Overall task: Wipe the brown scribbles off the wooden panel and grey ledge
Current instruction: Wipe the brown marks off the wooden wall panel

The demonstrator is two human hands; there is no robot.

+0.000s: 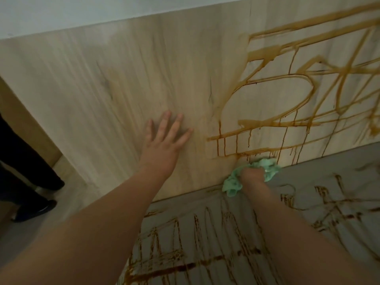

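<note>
The upright wooden panel (pixel 127 83) fills the upper view; its left part is bare wood. Brown scribbles (pixel 298 95) with drips cover its right part. More brown scribbles (pixel 205 239) cross the grey ledge (pixel 320 177) below. My left hand (pixel 164 138) lies flat against the bare wood, fingers spread and straight. My right hand (pixel 252 175) grips a crumpled mint-green cloth (pixel 269 171) and presses it into the corner where panel and ledge meet, just under the lowest drips.
A white wall (pixel 82 11) rises above the panel. At the far left, a person's dark trouser legs and shoes (pixel 35 202) stand on the pale floor beside the panel's left edge.
</note>
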